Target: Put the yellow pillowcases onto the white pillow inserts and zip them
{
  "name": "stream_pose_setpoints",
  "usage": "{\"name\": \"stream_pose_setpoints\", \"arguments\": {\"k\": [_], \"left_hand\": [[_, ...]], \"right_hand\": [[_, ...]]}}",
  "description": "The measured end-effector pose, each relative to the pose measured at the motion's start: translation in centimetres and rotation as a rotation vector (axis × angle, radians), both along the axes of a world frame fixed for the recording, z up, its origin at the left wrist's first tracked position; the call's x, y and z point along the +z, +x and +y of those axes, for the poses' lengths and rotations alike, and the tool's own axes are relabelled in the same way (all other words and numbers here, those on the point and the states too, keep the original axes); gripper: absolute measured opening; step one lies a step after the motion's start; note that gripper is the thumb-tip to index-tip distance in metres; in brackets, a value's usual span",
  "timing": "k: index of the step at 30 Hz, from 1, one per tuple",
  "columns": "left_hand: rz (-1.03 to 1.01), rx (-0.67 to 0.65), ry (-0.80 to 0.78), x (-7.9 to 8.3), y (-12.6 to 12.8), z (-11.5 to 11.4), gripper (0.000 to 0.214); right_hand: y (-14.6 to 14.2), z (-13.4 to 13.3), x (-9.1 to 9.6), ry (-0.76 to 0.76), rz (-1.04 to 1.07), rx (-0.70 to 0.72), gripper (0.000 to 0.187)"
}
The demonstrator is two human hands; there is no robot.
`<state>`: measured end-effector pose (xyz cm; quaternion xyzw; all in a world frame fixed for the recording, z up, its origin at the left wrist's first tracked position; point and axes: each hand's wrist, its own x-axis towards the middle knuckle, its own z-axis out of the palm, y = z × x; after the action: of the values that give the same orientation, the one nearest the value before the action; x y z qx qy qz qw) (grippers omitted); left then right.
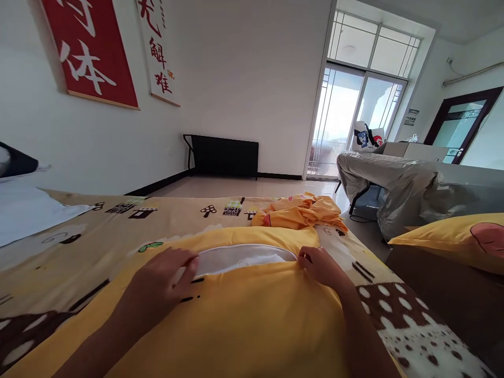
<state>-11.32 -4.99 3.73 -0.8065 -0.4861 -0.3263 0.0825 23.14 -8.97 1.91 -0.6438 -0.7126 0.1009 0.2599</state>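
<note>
A yellow pillowcase (252, 320) lies flat before me, its long opening edged by a white zipper strip. Inside the opening shows a white pillow (244, 261). My left hand (163, 278) is closed in a pinch on the pillowcase at the left end of the slit. At the right end, my right hand (321, 268) pinches the edge between thumb and fingers. The cloth between both hands is spread, so the slit gapes. Beyond it sits a crumpled orange-yellow cloth (301, 211).
A patterned blanket (177, 212) covers the bed. White cloth (35, 210) lies at the left. On the right, a yellow cushion (452, 239) rests on a brown surface. Farther back stand a plastic-covered table (394, 165) and a black panel (224, 156) by the wall.
</note>
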Motion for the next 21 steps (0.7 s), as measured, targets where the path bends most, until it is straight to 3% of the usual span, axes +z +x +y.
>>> {"name": "stream_pose_setpoints", "arguments": {"k": [4,6,9,16,21], "left_hand": [[0.259,-0.473,-0.106,2.7,8.0,-1.8,0.035],[0.341,-0.606,-0.196,3.2,11.3,-1.7,0.037],[0.387,-0.714,-0.334,3.1,14.0,-0.6,0.038],[0.497,-0.648,-0.440,2.7,15.8,0.7,0.040],[0.616,-0.571,-0.287,2.7,17.7,0.2,0.040]], "right_hand": [[0.2,-0.1,0.1,-0.031,0.003,0.057,0.022],[0.5,-0.3,0.3,-0.062,0.009,0.099,0.021],[0.9,-0.6,0.5,-0.086,0.003,0.134,0.017],[1.8,-0.3,0.4,-0.042,-0.002,0.131,0.013],[2.0,-0.5,0.3,-0.034,-0.006,0.167,0.016]]}}
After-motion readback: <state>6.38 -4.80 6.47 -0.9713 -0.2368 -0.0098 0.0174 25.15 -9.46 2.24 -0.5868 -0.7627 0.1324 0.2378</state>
